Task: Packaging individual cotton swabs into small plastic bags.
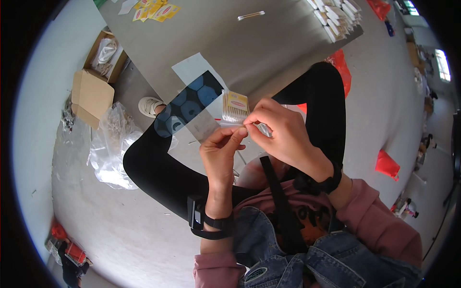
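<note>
A small clear zip bag [235,114] of cotton swabs, with a yellow and white card inside, is upright in front of me. At its lower edge, the mouth end nearest me, the fingertips of both hands meet. My left hand [218,150] pinches that edge between thumb and forefinger from the left. From the right, my right hand [284,126] pinches the same edge, its fingertips almost touching the left ones. Whether the seal is closed is hidden by my fingers. Just beyond the bag, the near edge of a grey tabletop [192,33] carries a white paper sheet [194,65].
On the tabletop lie yellow cards [156,9] at far left, a loose cotton swab [251,16] and a pile of white-wrapped bundles [337,20] at far right. An open cardboard box [91,98] and clear plastic bags [113,153] sit on the floor leftward; a red bag [387,164] lies right.
</note>
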Motion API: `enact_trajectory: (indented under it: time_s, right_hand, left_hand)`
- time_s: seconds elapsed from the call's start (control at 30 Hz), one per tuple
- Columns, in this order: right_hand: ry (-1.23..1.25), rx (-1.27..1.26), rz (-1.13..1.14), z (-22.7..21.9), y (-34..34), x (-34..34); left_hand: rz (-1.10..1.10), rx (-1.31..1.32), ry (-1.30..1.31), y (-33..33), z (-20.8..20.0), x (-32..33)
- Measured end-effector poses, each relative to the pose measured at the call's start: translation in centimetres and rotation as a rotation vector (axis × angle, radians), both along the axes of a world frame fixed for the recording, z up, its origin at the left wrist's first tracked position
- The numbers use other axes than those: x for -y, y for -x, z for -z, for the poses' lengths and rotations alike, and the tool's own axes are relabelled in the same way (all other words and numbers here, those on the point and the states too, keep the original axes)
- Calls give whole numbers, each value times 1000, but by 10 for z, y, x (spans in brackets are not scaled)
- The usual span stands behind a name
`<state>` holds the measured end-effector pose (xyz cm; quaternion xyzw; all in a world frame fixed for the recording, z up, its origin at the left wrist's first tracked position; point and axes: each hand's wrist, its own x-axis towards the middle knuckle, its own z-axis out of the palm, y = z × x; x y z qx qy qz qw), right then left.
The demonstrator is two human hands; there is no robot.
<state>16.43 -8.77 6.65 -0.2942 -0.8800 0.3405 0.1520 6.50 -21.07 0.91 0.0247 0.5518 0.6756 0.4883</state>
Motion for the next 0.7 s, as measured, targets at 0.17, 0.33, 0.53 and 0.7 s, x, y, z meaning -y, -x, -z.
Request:
enact_trajectory:
  time_s: [0.17, 0.33, 0.53, 0.7]
  right_hand:
    - [-76, 15, -70, -6, 0, -3]
    - [-48, 19, -54, -3, -1, -4]
    - [5, 11, -31, -3, 2, -5]
    - [62, 34, -14, -8, 4, -4]
  left_hand:
    - [-14, 14, -26, 0, 0, -2]
    - [28, -43, -11, 1, 0, -2]
    - [21, -185, 1, 2, 3, -1]
    - [7, -165, -52, 1, -2, -6]
